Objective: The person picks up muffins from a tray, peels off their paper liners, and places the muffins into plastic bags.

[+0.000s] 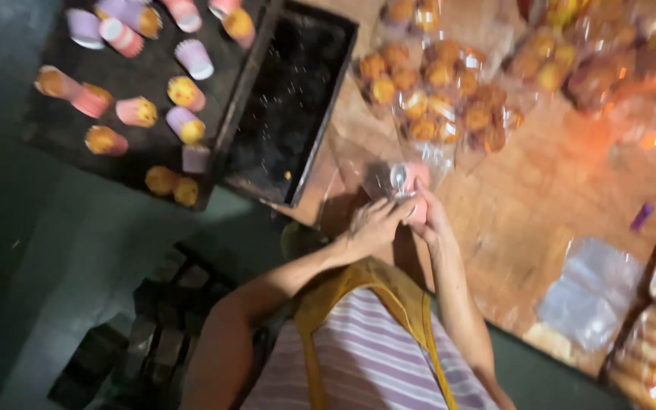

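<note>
- Head view: both hands are meeting over the near edge of a wooden table, working on one small pink cupcake wrapped in clear plastic.
- The left hand is curling its fingers in toward the cupcake, their tips pressing against the plastic wrap; the fingers are drawn together, not spread.
- The right hand is cupping the cupcake from the far side, its fingers closing around the pink paper case. How tight the hold is cannot be told, as the picture is blurring here.
- The clear plastic is bunching just above the cupcake, catching the light.
- Just beyond the hands, bags of packed cupcakes are lying on the table, with more bags further right.
- To the left, a dark tray is holding loose cupcakes in pink and lilac cases; beside it an emptier dark tray is sitting, touching the table's edge.
- Empty clear bags are lying well apart on the right, near a small purple object.
</note>
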